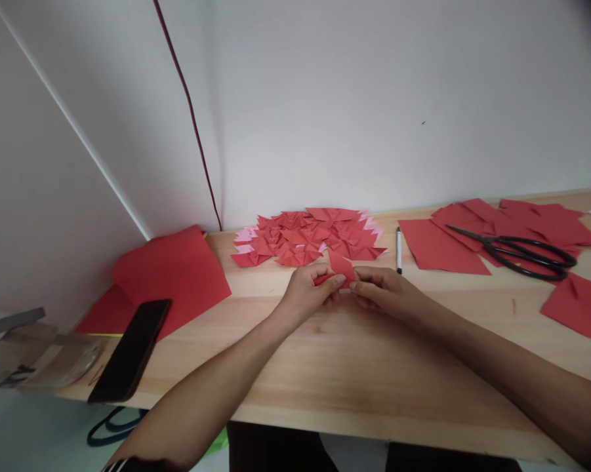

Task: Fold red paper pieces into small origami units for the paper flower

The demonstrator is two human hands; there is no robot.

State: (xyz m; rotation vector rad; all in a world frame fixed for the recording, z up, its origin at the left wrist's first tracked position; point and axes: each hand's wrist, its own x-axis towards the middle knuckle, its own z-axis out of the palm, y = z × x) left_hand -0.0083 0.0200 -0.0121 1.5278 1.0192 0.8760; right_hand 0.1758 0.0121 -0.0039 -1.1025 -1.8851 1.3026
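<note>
A small folded piece of red paper [342, 265] is pinched between both hands above the middle of the table. My left hand [311, 286] grips its left side, thumb on top. From the right, my right hand [378, 287] holds the lower right edge between thumb and fingers. Just behind the hands lies a pile of folded red paper pieces [300, 237], with pink ones [372, 226] showing at its edges. The fingertips under the held paper are partly hidden.
Black-handled scissors [526, 254] rest on red paper squares [443, 246] at the right, beside a white marker [399, 251]. Large red sheets [177, 278] and a dark phone [130, 351] lie at the left, near a clear container [54, 357]. A wall stands behind the table [325, 367].
</note>
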